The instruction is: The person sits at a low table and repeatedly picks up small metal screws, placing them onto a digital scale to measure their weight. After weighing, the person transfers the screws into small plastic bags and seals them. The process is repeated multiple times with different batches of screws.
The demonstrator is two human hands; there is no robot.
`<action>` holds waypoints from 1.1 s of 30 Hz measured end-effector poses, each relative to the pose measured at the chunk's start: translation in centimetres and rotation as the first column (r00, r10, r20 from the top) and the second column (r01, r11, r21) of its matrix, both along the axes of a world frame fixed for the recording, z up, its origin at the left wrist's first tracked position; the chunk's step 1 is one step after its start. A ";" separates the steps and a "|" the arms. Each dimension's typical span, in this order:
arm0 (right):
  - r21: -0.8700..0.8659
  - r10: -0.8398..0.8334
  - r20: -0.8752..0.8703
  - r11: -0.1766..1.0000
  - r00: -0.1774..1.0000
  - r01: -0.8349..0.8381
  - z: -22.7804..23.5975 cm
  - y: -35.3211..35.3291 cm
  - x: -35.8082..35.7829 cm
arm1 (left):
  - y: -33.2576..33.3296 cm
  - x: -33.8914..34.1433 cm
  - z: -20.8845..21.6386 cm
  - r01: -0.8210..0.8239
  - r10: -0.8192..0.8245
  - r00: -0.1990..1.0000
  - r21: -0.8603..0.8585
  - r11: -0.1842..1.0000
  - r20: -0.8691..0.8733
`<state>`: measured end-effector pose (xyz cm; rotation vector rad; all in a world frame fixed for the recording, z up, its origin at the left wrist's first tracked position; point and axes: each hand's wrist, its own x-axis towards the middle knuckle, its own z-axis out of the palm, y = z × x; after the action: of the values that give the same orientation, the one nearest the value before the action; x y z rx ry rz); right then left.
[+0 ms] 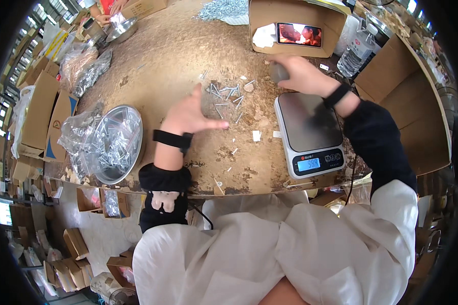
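My left hand [188, 113] hovers over the worn wooden table with nothing in it, thumb and fingers spread. Just to its right lie several loose silvery screws or nails [231, 92]. My right hand [304, 75], past the far edge of a digital scale [310, 122], has its fingers around a small grey rounded thing [278, 72]; blur hides its kind. Nothing rests on the scale's metal plate, though its display is lit. Left of my left hand stands a metal bowl [139, 147] heaped with clear plastic bags of screws [118, 137].
A cardboard box [300, 7] with a phone [299, 35] playing video stands at the back. At right are a clear plastic bottle [359, 51] and an open carton [399, 101]. A pile of screws [221, 9] lies far back. Another person's hands [118, 7] work near a metal bowl [122, 30].
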<state>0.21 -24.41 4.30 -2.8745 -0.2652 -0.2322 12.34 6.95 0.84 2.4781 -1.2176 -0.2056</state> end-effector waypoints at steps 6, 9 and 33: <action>-0.045 0.087 -0.392 0.993 0.916 -0.113 -1.0 3.8 6.6 | -3.3 0.3 0.7 -0.180 0.180 0.984 0.156 0.971 0.011; -0.200 0.084 -0.446 0.961 0.891 -0.190 -0.5 6.8 7.3 | -4.0 2.4 0.3 -0.199 0.185 0.977 0.144 0.969 0.103; 0.562 0.136 -0.470 0.808 0.872 0.177 -0.4 11.2 7.0 | -4.8 3.5 -3.7 -0.181 -0.111 0.880 -0.542 0.821 -0.462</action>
<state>7.25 -13.24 3.87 -2.2016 -0.0416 0.3634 15.87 2.19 -2.87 1.7733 -0.8521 -0.3559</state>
